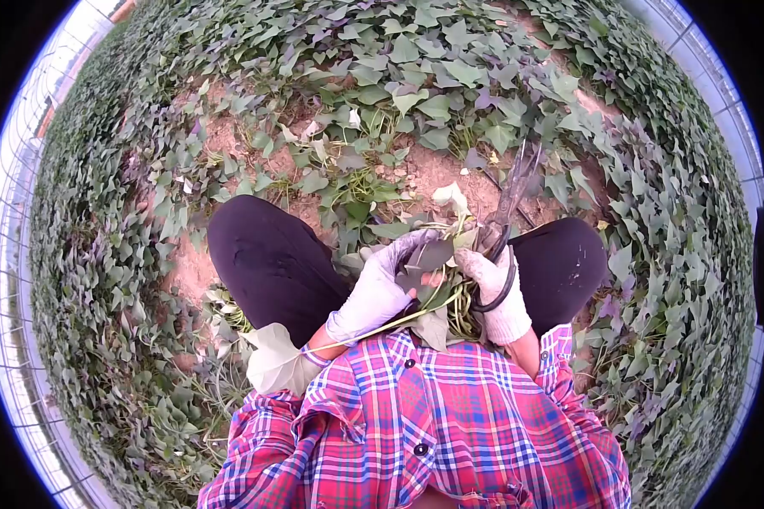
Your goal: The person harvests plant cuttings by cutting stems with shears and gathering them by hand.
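Between my gloved hands, close to my lap, is a bundle of leafy green vine cuttings. My left hand curls its fingers around the stems and leaves from the left. One long stem with a broad pale leaf trails from the bundle across my left wrist. A pair of scissors hangs in my right hand, its dark loop handle around the fingers and its blades pointing up and away from me. The right thumb and fingers also press against the bundle. Leaves partly hide the fingertips of both hands.
Dense leafy vines cover the ground on all sides. Reddish bare soil shows between them ahead of me. My bent knees flank the hands. Curved greenhouse walls rise at both edges.
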Demonstrator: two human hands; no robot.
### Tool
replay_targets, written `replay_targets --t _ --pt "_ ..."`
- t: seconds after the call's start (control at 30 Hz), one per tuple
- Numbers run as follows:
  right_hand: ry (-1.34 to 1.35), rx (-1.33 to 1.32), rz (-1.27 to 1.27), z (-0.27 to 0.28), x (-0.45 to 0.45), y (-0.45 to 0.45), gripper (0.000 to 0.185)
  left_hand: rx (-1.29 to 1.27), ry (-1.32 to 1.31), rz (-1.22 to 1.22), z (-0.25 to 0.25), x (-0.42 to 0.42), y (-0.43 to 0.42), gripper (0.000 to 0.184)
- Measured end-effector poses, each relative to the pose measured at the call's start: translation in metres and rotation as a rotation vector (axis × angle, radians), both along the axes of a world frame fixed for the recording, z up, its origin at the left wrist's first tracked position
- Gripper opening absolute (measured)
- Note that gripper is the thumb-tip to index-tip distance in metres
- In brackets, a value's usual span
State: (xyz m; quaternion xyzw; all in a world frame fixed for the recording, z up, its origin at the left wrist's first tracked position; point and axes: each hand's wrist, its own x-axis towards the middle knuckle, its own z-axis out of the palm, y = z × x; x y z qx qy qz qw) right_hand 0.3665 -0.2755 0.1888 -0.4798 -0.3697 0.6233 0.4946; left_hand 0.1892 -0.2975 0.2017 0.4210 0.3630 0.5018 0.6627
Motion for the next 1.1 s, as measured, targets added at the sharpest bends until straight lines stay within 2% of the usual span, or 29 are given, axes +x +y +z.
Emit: replay_targets --t 0.03,0.1,0.13,0.17,0.23,0.27,0.33,0.37,0.43,0.47,0.53,0.57,0.6,0.67,0.77,0.8,0.83,0.87,0.9,0.93,0.97,1.0,1.03,1.07,1.1 --pt "0.003 -0.003 -0.005 -0.012 0.008 -0.003 0.028 0.093 0.072 0.005 0.004 -0.001 0.001 0.049" --pt "0.052 -0.034 0.087 0.009 0.003 -0.004 0.049 0.035 -0.159 -0.077 0.010 -0.008 0.003 0.049" --pt "0.117 0.061 0.017 0.007 -0.003 -0.004 0.046 0.190 0.113 -0.025 0.013 -0.008 0.005 0.042" --pt "0.095 0.048 0.012 0.007 -0.003 -0.005 0.045 0.191 0.115 -0.029 0.016 -0.008 0.005 0.042" --pt "0.114 0.050 -0.001 0.003 -0.004 -0.004 0.050 0.458 0.485 0.083 0.020 -0.007 0.005 0.031" --pt "0.158 0.055 0.024 0.006 -0.004 -0.002 0.053 0.423 0.451 0.185 0.011 -0.001 0.006 0.021" --pt "0.227 0.101 0.065 0.020 -0.002 -0.004 0.059 0.148 0.214 0.203 -0.002 -0.003 0.003 0.023" --pt "0.229 0.097 0.063 0.014 -0.002 -0.004 0.059 0.119 0.354 0.169 0.002 -0.007 0.005 0.023" --pt "0.281 0.083 -0.008 -0.002 -0.001 -0.006 0.060 -0.086 0.247 0.127 0.006 -0.005 0.010 0.026" --pt "0.284 0.083 -0.008 -0.001 -0.001 -0.006 0.060 -0.059 0.252 0.085 0.008 -0.003 0.013 0.028" --pt "0.220 0.090 0.004 0.005 0.000 -0.007 0.060 -0.056 0.516 -0.099 0.002 -0.003 0.013 0.030" --pt "0.242 0.084 -0.004 0.010 -0.001 -0.007 0.059 0.052 0.513 -0.100 -0.006 0.001 0.015 0.029" --pt "0.245 0.084 -0.006 0.010 -0.003 -0.007 0.059 0.052 0.516 -0.102 -0.011 0.001 0.014 0.029" --pt "0.189 0.111 -0.102 0.011 -0.004 -0.007 0.027 0.229 0.611 -0.085 -0.016 0.004 0.011 0.030" --pt "0.092 0.119 -0.175 0.010 0.002 -0.009 0.029 0.301 0.610 -0.179 -0.029 0.005 0.004 0.035" --pt "0.080 0.157 -0.176 0.006 0.003 -0.006 0.030 0.022 0.298 -0.262 -0.001 0.012 -0.001 0.039" --pt "0.079 0.149 -0.238 0.007 0.002 -0.008 0.031 0.128 0.194 -0.283 -0.008 0.017 0.001 0.044" --pt "0.052 0.175 -0.212 0.009 0.005 -0.009 0.034 0.033 0.341 -0.430 -0.004 0.011 0.004 0.049" --pt "-0.028 0.182 -0.210 0.003 0.007 -0.007 0.038 0.018 0.377 -0.496 0.025 0.007 0.005 0.054" --pt "-0.067 0.190 -0.235 -0.009 0.010 -0.006 0.042 0.112 0.263 -0.411 -0.003 0.017 0.006 0.054" --pt "0.039 0.185 -0.247 -0.002 0.008 -0.005 0.045 0.081 0.250 -0.443 0.002 0.020 0.008 0.056" --pt "-0.012 0.207 -0.206 0.005 0.009 -0.006 0.045 -0.025 0.340 -0.504 0.023 0.017 0.008 0.063" --pt "-0.045 0.271 -0.230 0.012 0.004 -0.007 0.044 0.109 0.559 -0.546 0.016 0.018 0.011 0.065" --pt "-0.056 0.251 -0.199 0.017 0.003 -0.009 0.044 0.157 0.409 -0.471 0.015 0.021 0.008 0.060" --pt "-0.080 0.273 -0.200 0.020 0.001 -0.008 0.044 0.177 0.391 -0.514 0.015 0.022 0.010 0.059"
